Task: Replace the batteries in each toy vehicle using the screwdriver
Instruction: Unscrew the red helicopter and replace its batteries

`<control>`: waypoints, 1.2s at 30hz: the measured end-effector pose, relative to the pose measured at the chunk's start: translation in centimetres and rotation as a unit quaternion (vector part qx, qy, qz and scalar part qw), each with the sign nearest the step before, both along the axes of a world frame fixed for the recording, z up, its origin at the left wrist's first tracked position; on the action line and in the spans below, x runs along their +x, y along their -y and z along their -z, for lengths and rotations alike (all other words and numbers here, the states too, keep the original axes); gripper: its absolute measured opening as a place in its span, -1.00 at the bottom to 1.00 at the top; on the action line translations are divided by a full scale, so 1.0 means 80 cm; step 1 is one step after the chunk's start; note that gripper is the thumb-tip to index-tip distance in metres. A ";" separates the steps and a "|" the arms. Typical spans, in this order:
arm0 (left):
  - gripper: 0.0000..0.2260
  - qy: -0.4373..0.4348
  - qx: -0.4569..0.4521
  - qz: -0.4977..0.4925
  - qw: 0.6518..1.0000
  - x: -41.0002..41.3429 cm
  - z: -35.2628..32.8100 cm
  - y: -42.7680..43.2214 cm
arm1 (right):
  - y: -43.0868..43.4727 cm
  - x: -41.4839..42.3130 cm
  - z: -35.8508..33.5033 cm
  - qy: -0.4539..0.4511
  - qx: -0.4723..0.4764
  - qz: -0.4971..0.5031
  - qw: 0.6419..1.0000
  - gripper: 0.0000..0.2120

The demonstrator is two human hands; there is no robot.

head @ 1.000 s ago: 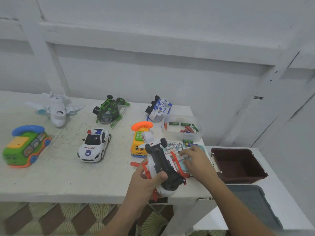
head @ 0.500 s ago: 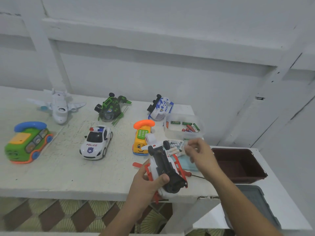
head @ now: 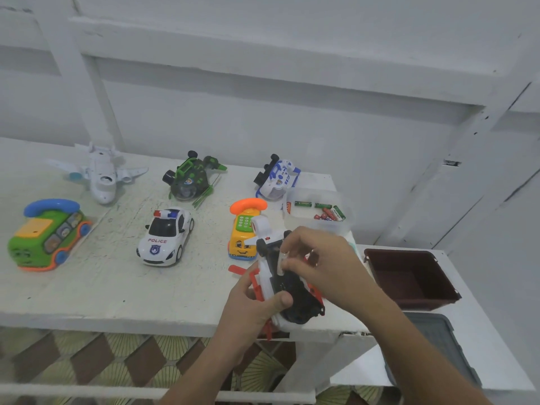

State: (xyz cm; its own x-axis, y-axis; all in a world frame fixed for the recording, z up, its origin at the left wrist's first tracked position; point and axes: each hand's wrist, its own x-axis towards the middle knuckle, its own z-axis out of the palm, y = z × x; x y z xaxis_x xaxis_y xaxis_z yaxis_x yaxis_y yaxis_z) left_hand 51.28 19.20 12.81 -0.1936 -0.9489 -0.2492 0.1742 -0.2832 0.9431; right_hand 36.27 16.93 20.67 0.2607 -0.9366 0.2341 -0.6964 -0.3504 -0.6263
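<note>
Left hand [head: 251, 305] grips the white-and-red toy vehicle [head: 293, 290] from its left side, thumb laid across the black underside, which faces up; the toy is held tilted over the front right corner of the surface [head: 102, 287], rounded end toward the front edge. I cannot tell whether it touches the top.

Right hand [head: 327, 264] reaches over from the right, fingers curled; thumb and fingertips pinch a small white piece [head: 283, 258] against the underside, close to the black wheels. I cannot make out what the piece is.

Elsewhere on the surface:
- yellow phone car [head: 244, 232] with orange handset, just behind the held toy
- clear tub [head: 344, 226] near the right edge, loose batteries [head: 330, 213] inside, green and red
- police car [head: 165, 236] toward the middle, upright
- green phone bus [head: 46, 235] with blue handset by the left edge
- white plane [head: 102, 176] toward the back left
- green-and-black toy [head: 190, 179] along the back edge, on its side
- blue-and-white toy [head: 277, 179] near the back right corner, also tipped over

Off the right edge, on a lower white top: a brown bin [head: 409, 276]; a grey bin [head: 438, 346] sits in front of it.
</note>
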 end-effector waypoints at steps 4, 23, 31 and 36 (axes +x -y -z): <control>-0.35 0.008 -0.002 -0.002 1.000 0.001 0.001 0.002 | 0.005 0.002 0.011 -0.052 -0.048 -0.011 0.997 -0.92; -0.31 0.007 -0.024 -0.003 1.000 -0.004 0.001 0.002 | 0.009 0.008 0.025 0.184 0.130 0.101 0.969 -0.53; -0.03 0.040 -0.022 0.010 0.999 -0.004 0.006 0.009 | 0.016 0.010 0.023 0.156 0.209 0.145 0.955 -0.67; -0.05 0.010 -0.009 0.013 1.000 -0.005 0.004 0.009 | 0.027 -0.006 0.022 0.217 0.297 0.077 0.927 -0.72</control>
State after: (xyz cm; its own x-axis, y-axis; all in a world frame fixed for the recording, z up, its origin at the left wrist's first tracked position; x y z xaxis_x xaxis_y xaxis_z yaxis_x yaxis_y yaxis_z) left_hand 50.90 18.46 12.47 -0.2135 -0.9478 -0.2368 0.1486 -0.2711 0.9510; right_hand 35.81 14.80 18.94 0.1148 -0.9518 -0.2844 -0.3476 0.2297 -0.9091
